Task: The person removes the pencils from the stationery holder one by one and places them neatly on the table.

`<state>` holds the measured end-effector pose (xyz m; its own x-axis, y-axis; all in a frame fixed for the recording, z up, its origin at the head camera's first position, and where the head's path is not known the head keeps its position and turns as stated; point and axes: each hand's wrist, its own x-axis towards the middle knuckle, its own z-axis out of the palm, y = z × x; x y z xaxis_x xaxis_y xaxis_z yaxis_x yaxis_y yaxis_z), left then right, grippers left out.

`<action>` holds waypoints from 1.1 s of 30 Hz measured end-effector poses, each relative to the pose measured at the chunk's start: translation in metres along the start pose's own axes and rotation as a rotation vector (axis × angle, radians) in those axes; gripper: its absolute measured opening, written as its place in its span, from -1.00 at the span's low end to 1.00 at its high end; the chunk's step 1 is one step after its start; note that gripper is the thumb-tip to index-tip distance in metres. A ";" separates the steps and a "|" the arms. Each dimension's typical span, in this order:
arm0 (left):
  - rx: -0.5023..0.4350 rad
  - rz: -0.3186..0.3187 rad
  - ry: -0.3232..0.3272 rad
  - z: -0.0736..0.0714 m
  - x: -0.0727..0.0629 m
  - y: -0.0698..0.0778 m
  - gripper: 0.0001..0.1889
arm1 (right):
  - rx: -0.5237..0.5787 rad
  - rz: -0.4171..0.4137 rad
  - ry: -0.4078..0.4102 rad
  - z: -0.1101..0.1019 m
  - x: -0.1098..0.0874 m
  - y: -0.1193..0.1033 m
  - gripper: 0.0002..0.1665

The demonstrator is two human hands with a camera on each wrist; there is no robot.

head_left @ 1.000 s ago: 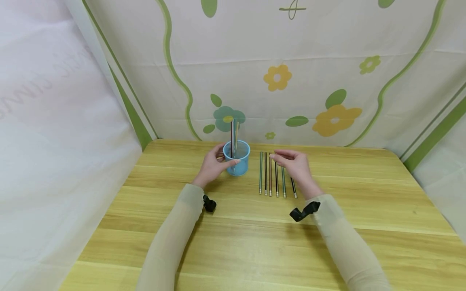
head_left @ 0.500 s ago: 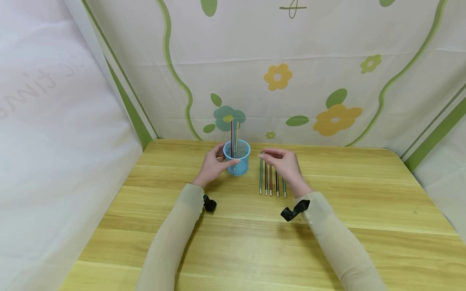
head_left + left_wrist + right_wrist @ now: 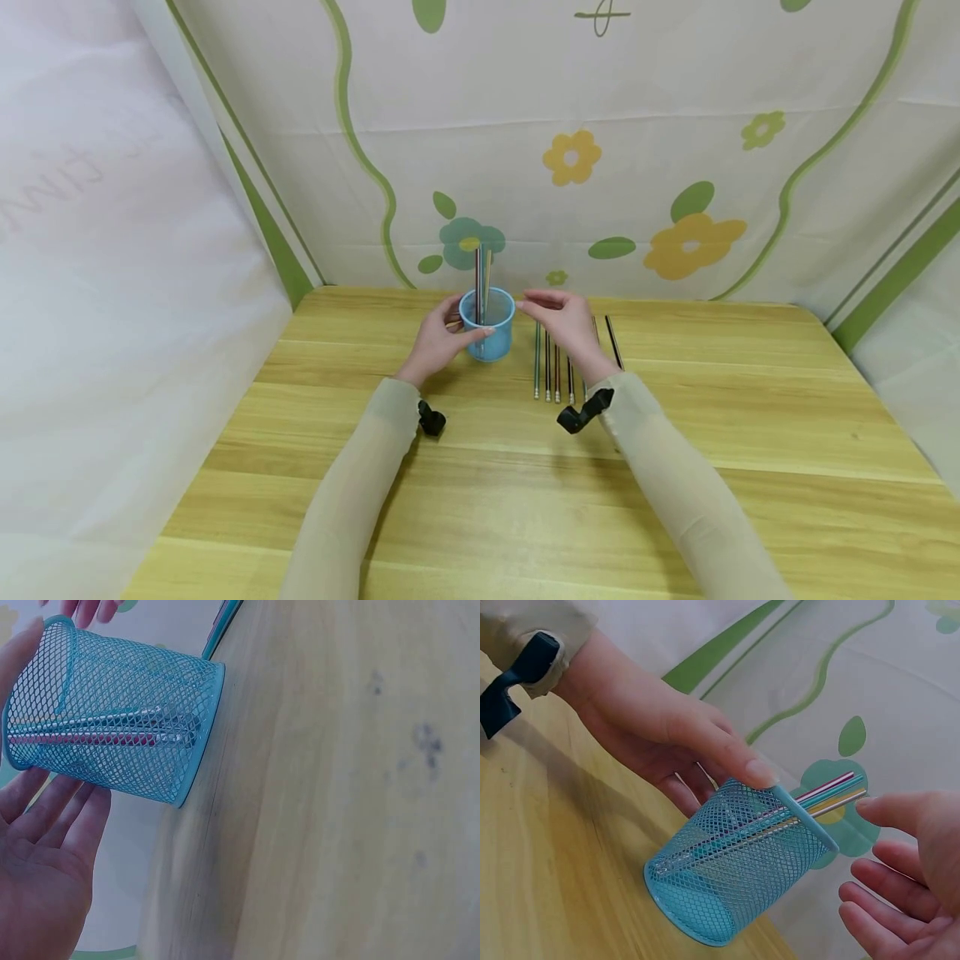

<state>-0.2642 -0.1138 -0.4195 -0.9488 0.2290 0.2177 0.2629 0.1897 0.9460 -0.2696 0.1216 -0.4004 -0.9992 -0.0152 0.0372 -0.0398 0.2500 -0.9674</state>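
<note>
A blue mesh pencil cup (image 3: 492, 343) stands on the table, holding several pencils (image 3: 480, 271) that lean up past its rim. My left hand (image 3: 431, 346) holds the cup from the left, thumb near the front rim and fingers on the far side. Beside the cup, on its right, hovers my right hand (image 3: 568, 327), fingertips close to the rim. In the right wrist view nothing is between the loosely bent fingers of that right hand (image 3: 922, 870). Below it several pencils (image 3: 557, 379) lie in a row, eraser ends toward me, partly covered by the hand.
The wooden table (image 3: 480, 500) stretches in front of and to both sides of the hands. A printed cloth wall (image 3: 487, 100) with flowers rises along the table's back edge. Another white cloth (image 3: 97, 333) hangs at the left.
My right hand has moved left, from above the lying pencils to beside the cup rim, uncovering the rightmost pencil. The left hand and the cup have stayed in place.
</note>
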 end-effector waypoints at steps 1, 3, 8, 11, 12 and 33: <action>0.000 0.001 -0.001 0.000 0.000 -0.001 -0.23 | -0.002 -0.004 0.003 0.002 0.003 0.000 -0.47; 0.001 0.002 0.001 0.000 0.002 -0.004 -0.23 | 0.002 -0.014 -0.003 0.005 0.009 -0.002 -0.52; 0.014 -0.003 0.015 0.001 0.010 -0.026 -0.22 | -0.031 -0.023 -0.028 0.012 0.022 -0.005 -0.54; 0.028 0.000 0.021 0.001 0.014 -0.037 -0.21 | -0.045 -0.022 -0.031 0.017 0.029 -0.007 -0.53; 0.031 0.002 0.022 0.001 0.014 -0.038 -0.21 | -0.045 -0.020 -0.035 0.018 0.031 -0.008 -0.52; 0.054 0.020 0.032 -0.002 0.013 -0.039 -0.20 | -0.044 -0.047 -0.089 0.042 0.055 -0.010 -0.62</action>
<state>-0.2874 -0.1195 -0.4527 -0.9481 0.2031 0.2447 0.2901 0.2373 0.9271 -0.3239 0.0775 -0.3996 -0.9919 -0.1129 0.0576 -0.0883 0.2895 -0.9531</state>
